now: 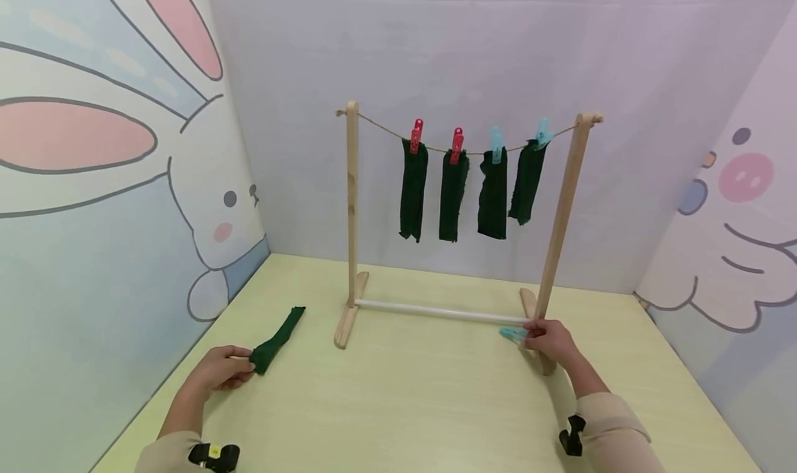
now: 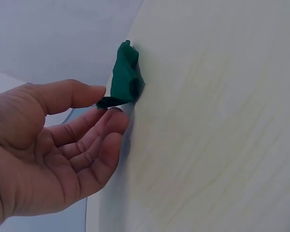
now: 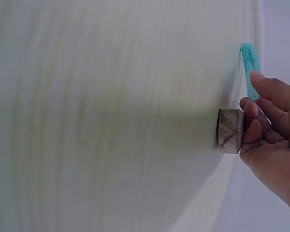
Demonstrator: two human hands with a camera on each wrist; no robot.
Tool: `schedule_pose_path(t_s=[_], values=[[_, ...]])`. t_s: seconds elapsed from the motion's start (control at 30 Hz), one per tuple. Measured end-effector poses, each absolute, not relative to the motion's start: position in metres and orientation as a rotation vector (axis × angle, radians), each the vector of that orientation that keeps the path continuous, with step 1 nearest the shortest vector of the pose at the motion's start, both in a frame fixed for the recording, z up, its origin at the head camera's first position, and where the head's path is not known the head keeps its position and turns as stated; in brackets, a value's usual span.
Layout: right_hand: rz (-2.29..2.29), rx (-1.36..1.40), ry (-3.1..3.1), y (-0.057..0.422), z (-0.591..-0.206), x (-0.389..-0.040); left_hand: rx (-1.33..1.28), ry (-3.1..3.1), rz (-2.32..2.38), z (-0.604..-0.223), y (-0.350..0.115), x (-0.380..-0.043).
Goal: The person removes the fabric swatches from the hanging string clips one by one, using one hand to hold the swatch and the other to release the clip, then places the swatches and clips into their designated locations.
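At the left of the table, my left hand (image 1: pixel 221 369) pinches one end of a dark green cloth strip (image 1: pixel 278 341). In the left wrist view the strip (image 2: pixel 124 77) is held between thumb and fingertips, its far part lying on the table. My right hand (image 1: pixel 551 340) pinches a light blue clothespin (image 1: pixel 513 334) beside the rack's right foot. The right wrist view shows the thumb on the clothespin (image 3: pixel 250 67), with the lower fingers close against the end of the wooden foot (image 3: pixel 230 130).
A wooden drying rack has a left post (image 1: pixel 352 203), a right post (image 1: pixel 563 217) and a white bottom rod (image 1: pixel 436 311). From its rope (image 1: pixel 386 128) hang several green cloth strips (image 1: pixel 414 193), pinned by red clothespins (image 1: pixel 457 144) and light blue clothespins (image 1: pixel 496 146). Walls enclose the table (image 1: pixel 398 397).
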State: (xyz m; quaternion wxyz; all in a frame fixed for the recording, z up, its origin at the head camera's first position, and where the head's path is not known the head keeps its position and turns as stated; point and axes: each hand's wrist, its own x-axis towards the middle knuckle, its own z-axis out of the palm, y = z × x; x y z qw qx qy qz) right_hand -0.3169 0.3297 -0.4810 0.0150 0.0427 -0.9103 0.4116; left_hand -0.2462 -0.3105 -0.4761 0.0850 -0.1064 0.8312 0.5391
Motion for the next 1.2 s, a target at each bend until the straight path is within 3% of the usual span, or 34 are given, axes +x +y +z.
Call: schedule_pose_path(t_s=[0.57, 0.9, 1.2], values=[[1.427, 0.112, -2.724, 0.331, -0.471, -0.302, -0.207, 2.447, 1.713, -0.459, -0.296, -0.246], [1.409, 0.481, -2.739, 0.317, -0.447, -0.3, -0.06, 2.444, 1.754, -0.448, -0.277, -0.246], [1.411, 0.596, -2.695, 0.304, -0.421, -0.308, -0.049, 2.462, 1.782, -0.445, -0.258, -0.251]])
